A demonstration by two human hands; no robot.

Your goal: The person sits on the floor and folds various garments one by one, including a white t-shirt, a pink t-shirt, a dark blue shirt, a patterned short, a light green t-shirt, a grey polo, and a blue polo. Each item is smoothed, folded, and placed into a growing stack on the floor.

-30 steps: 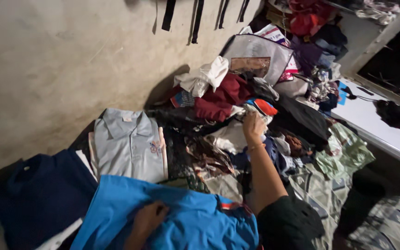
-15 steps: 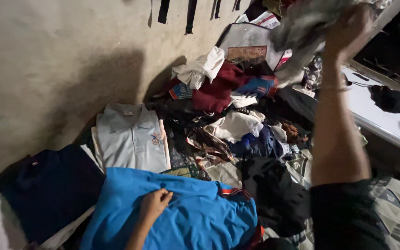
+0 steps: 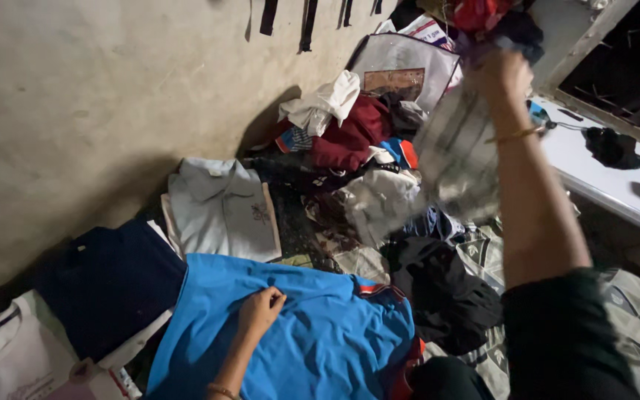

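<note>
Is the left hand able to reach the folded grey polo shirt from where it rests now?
Probably yes: the left hand rests free on the blue shirt, and the grey polo shirt lies uncovered just beyond it.

Folded shirts lie along the wall; the clothes heap sits beside them, tabletop beyond.

The raised grey cloth is blurred by motion.
</note>
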